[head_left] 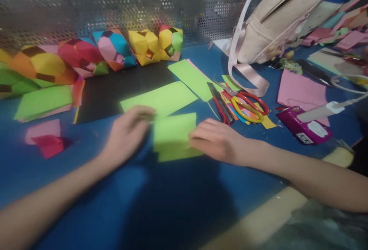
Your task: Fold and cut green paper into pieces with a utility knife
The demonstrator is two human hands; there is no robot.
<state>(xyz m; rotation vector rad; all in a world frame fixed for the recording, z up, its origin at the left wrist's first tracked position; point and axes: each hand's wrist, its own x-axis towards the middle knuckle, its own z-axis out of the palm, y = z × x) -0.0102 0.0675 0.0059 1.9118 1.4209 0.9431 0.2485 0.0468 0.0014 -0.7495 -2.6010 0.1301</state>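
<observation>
A folded light-green sheet of paper [176, 133] lies between my hands, its lower layer showing along the near edge. Curled fingers of my right hand [218, 141] grip its right side. My left hand [129, 133] is closed at the upper left corner of the same sheet, its fingertips smeared by motion. Just beyond lie two more green paper strips, one [163, 98] close to my left fingers and another [192, 79] farther back. Right of them are scissors with red and yellow handles [248, 106] and a red-and-black cutter knife [221, 104], on top of coloured scraps.
Folded paper balls [82, 56] line the back by a perforated metal panel [115, 1]. A black sheet [123, 83] lies before them. Pink pieces [47, 142] and a green stack [44, 100] sit left. At right are a purple device [304, 125], pink paper [301, 91] and a pale bag [267, 28].
</observation>
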